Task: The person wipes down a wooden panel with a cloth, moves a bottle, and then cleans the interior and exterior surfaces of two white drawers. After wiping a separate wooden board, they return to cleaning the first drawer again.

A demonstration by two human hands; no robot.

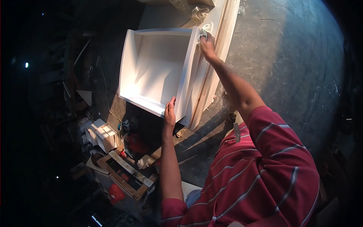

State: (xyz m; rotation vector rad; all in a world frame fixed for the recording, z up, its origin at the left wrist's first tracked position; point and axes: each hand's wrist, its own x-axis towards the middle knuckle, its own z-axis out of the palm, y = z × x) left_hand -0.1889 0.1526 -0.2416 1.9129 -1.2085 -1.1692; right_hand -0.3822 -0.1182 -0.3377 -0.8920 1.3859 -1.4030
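Note:
A white open-fronted cabinet (157, 64) with a curved edge lies tilted on a white board. My right hand (207, 46) is closed around a pale cloth (203, 34) and presses it against the upper right corner of the cabinet's side panel. At the lower front edge, near the right corner, my left hand (170, 112) rests against the cabinet with its fingers stretched upward. The underside of the cabinet is hidden.
Long wooden strips (216, 60) run beside the cabinet. A crumpled cloth (199, 16) lies beyond it. At lower left stand stacked pale blocks (104, 134), a wooden frame (130, 170) and a red item (116, 193). A cable (107, 92) crosses the grey floor (276, 56).

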